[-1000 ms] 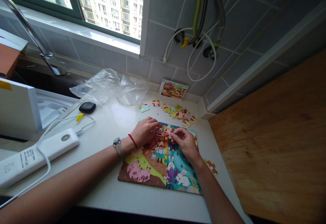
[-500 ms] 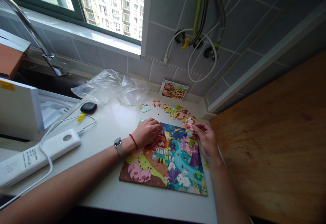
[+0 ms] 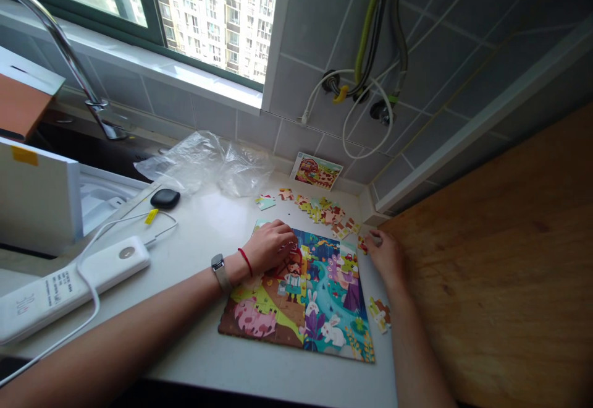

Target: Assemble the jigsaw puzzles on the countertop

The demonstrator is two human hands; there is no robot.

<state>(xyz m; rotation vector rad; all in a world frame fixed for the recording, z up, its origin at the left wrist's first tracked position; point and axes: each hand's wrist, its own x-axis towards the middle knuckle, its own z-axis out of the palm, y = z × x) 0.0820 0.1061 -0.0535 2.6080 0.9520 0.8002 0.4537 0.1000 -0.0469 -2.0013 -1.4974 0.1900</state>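
A jigsaw puzzle point(image 3: 319, 309) lies flat on the white counter, its left part a farm scene with a pig and a farmer, its right part a blue stream with rabbits. Over the red barn at its upper left rests my left hand point(image 3: 273, 247), fingers bent together and tips hidden. My right hand point(image 3: 386, 256) is just past the puzzle's upper right edge, closed, with a small red and yellow puzzle piece point(image 3: 362, 245) at its fingertips. Loose pieces point(image 3: 327, 211) lie in a band behind the puzzle. More pieces point(image 3: 380, 314) lie by my right wrist.
A picture card point(image 3: 316, 171) leans on the tiled wall. Clear plastic wrapping point(image 3: 208, 164) lies at the back. To the left are a black oval object point(image 3: 165, 198), a white power bank point(image 3: 74, 287) with a cable, and a faucet point(image 3: 69, 49). A wooden panel point(image 3: 491, 259) stands at the right.
My right hand has moved right and slightly down, off the puzzle's corner. The pink piece it held no longer shows in its fingers. My left hand stays on the barn.
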